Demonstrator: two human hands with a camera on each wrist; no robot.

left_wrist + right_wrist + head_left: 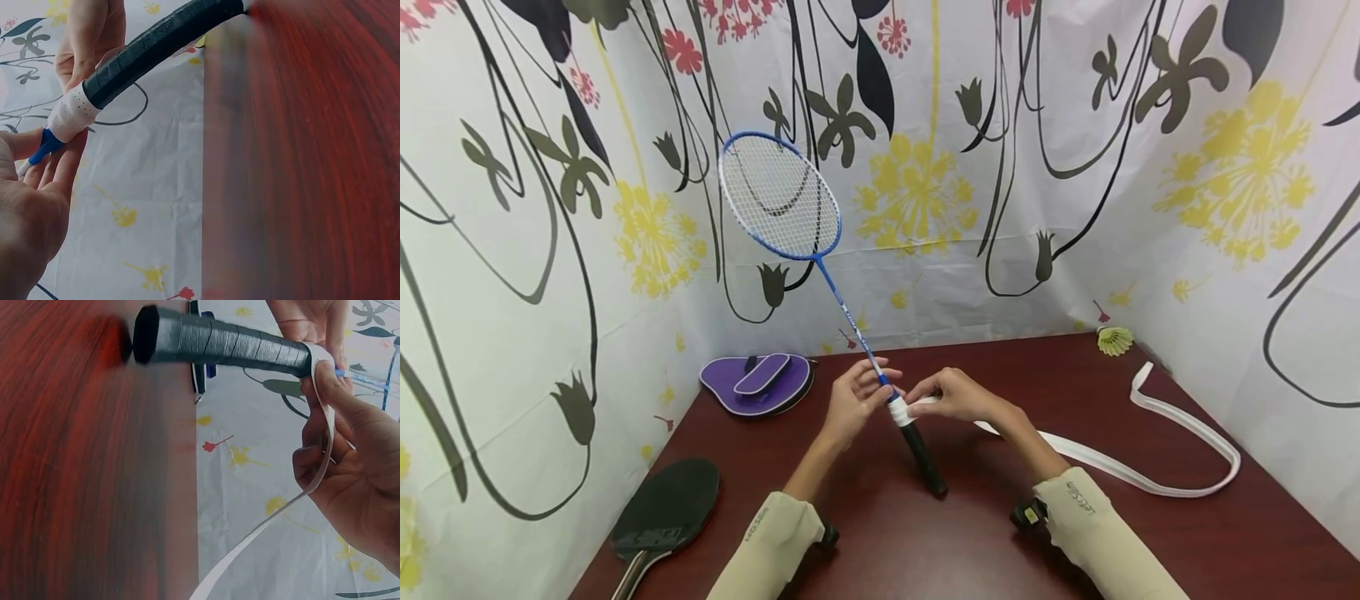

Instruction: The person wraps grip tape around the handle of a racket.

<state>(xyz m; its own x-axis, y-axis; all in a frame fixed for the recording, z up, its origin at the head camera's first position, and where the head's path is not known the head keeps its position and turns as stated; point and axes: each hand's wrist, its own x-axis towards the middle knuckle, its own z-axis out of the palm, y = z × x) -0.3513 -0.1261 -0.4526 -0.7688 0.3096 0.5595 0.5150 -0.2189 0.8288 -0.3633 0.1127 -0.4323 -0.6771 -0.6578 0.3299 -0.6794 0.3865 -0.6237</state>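
Note:
A blue and white badminton racket (829, 283) slants over the table, its head up and to the left. White perforated grip tape (70, 114) is wound round the top of its black handle (922, 454). My left hand (859, 398) holds the racket at the blue cone just above the wrapped part, thumb on one side and fingers beneath. With thumb and fingers, my right hand (953, 395) pinches the tape right at the handle. From there the loose tape (250, 536) runs under the right hand and trails away across the table.
A purple paddle case (718, 379) lies at the table's back left, and a black table tennis paddle (666, 504) at the front left. A yellow shuttlecock (1114, 340) sits in the back right corner. Patterned cloth (1000, 208) hangs round the dark red table (970, 533).

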